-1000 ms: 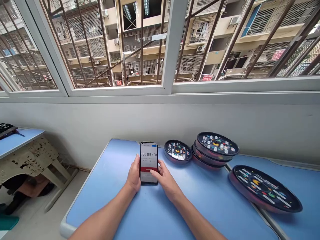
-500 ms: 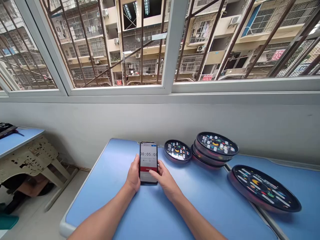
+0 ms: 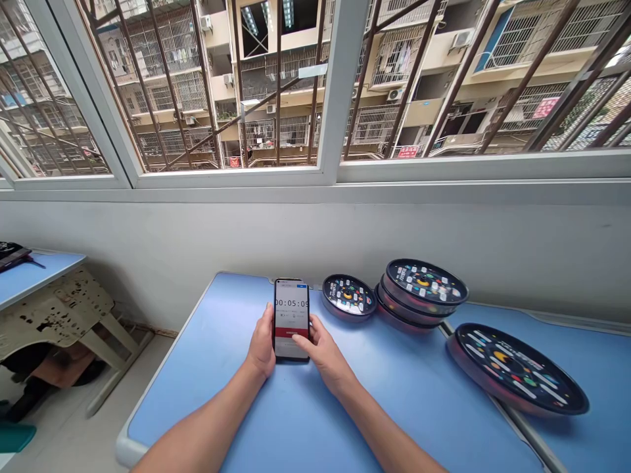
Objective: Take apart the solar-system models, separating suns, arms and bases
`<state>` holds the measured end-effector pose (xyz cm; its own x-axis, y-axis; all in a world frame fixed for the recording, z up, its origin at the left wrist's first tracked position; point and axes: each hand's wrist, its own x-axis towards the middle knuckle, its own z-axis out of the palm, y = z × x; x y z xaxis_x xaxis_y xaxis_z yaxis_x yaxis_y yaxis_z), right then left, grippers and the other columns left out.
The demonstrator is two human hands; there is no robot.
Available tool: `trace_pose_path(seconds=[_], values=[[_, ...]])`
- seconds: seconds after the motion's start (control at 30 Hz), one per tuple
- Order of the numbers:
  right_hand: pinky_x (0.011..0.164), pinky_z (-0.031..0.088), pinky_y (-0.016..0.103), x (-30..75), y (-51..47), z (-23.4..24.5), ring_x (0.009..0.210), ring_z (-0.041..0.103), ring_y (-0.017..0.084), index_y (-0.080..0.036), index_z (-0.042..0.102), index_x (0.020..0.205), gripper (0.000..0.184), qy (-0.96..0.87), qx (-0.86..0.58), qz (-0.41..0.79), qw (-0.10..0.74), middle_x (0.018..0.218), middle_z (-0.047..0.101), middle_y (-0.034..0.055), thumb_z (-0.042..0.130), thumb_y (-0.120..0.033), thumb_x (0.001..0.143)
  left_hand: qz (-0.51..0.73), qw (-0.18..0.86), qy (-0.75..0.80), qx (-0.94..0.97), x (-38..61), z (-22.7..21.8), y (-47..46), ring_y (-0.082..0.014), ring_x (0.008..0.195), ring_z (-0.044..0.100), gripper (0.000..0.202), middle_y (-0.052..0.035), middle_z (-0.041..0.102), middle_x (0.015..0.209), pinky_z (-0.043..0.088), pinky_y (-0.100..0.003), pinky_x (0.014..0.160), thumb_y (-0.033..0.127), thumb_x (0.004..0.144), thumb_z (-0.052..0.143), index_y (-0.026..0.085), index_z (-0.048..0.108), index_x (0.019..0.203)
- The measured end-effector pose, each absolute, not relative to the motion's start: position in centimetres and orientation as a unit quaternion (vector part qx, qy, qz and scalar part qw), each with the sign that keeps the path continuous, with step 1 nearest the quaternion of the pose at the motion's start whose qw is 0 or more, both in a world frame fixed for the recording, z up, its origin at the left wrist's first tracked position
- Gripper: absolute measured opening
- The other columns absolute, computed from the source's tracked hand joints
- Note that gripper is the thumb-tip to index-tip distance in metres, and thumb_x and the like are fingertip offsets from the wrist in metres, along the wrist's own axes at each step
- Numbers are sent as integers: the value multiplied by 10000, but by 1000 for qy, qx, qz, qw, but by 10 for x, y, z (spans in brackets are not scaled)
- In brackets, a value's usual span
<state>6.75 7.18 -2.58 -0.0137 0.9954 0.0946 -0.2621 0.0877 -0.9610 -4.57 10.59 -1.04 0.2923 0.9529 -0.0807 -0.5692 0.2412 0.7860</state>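
A smartphone (image 3: 290,314) stands nearly upright over the blue table, its screen facing me with a running timer that reads about 00:05:09 and a red bar lower down. My left hand (image 3: 261,343) grips its left edge, fingers behind it. On the other side, my right hand (image 3: 325,349) holds the right edge, with the thumb over the lower part of the screen near the red bar. The fingertips behind the phone are hidden.
The blue table (image 3: 197,387) bears a small round black tin (image 3: 349,295), a stack of similar round tins (image 3: 424,286) and a larger one (image 3: 517,368) at right. Barred windows (image 3: 276,112) rise behind a white wall. Another desk (image 3: 54,269) stands at left.
The timer on the phone has advanced by about a second. Both hands keep the same hold; the whole view has shifted very slightly.
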Motion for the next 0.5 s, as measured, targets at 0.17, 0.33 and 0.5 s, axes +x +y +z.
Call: trace_pose_path(seconds=[0.17,0.33,0.5], values=[[876,439,397,68,71,-25,989,590,219,-239,488,1026,344,-455,-411,542,575,1034,650,39,628,-289,716,519,732,283,338,-46,-10,105,-246,986,597,450,-79,682,991,407,-361,923,487,796,498,135,625,1044],[873,440,388,67,71,-24,1003,585,219,-233,495,1016,330,-458,-417,533,576,1038,651,40,623,-299,719,523,730,283,337,-46,-9,105,-240,990,595,437,-79,680,999,405,-351,926,484,801,493,137,633,1025],[883,441,377,67,73,-24,1025,575,215,-236,509,1002,306,-458,-420,524,582,1043,655,33,611,-298,720,519,735,276,339,-46,-9,105,-240,998,590,446,-80,674,1015,410,-350,919,491,800,494,136,631,1033]])
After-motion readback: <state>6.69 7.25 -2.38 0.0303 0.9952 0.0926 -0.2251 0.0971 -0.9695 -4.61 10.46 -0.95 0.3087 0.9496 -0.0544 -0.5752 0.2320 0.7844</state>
